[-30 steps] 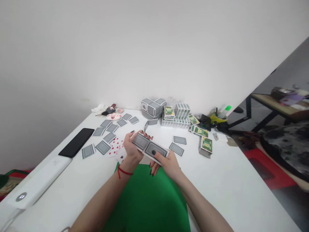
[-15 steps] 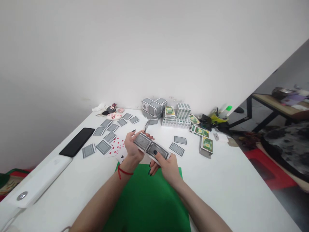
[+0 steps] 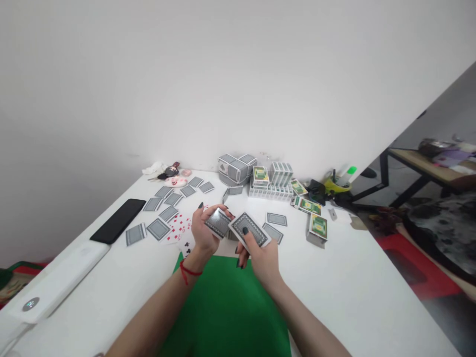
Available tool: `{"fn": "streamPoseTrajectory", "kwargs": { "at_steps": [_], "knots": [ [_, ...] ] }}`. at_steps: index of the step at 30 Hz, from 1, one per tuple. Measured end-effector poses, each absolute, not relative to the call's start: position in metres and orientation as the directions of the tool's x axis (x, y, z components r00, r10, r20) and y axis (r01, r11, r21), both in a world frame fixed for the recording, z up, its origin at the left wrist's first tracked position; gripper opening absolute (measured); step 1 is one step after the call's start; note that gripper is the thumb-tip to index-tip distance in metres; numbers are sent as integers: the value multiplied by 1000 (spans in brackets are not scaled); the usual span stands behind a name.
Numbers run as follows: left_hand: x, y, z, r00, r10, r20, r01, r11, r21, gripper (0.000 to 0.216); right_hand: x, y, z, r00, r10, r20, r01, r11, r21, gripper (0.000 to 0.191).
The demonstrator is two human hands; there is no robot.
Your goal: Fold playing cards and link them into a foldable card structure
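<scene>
My left hand (image 3: 203, 233), with a red string round its wrist, grips a grey-backed packet of playing cards (image 3: 218, 222) above the white table (image 3: 353, 292). My right hand (image 3: 260, 255) holds a second grey-backed packet (image 3: 250, 229) beside it, thumb pressed on top. The two packets sit side by side, tilted, just apart or touching at one corner. Both hands hover over the far edge of a green mat (image 3: 226, 307). Face-up red cards (image 3: 180, 225) lie just left of my left hand.
Several face-down cards (image 3: 159, 228) are scattered at the left, two more (image 3: 276, 219) at the right. Card boxes (image 3: 238, 168) and green decks (image 3: 319, 226) stand at the back. A black phone (image 3: 118, 220) and a white device (image 3: 55, 285) lie at the left edge.
The two packets, first held end to end in a line, have come apart. My right hand has lifted and turned its packet, and both hands have shifted slightly right.
</scene>
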State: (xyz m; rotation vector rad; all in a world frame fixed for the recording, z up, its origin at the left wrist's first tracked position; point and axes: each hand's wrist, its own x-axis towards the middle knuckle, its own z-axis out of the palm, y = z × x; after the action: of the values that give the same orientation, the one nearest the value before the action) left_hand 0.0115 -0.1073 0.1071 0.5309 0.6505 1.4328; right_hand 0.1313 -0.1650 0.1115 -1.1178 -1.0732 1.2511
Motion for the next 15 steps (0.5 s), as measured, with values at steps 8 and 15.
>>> {"fn": "streamPoseTrajectory", "kwargs": {
  "at_steps": [8,15],
  "knots": [
    [0,-101,110,548,817,-180,-284,384,879,91,172,-147,120,-80,992,94,221,110,-969,46],
    [2,-99,107,762,579,-289,-30,478,878,98,186,-141,128,-259,966,1,382,104,-918,33]
  ]
}}
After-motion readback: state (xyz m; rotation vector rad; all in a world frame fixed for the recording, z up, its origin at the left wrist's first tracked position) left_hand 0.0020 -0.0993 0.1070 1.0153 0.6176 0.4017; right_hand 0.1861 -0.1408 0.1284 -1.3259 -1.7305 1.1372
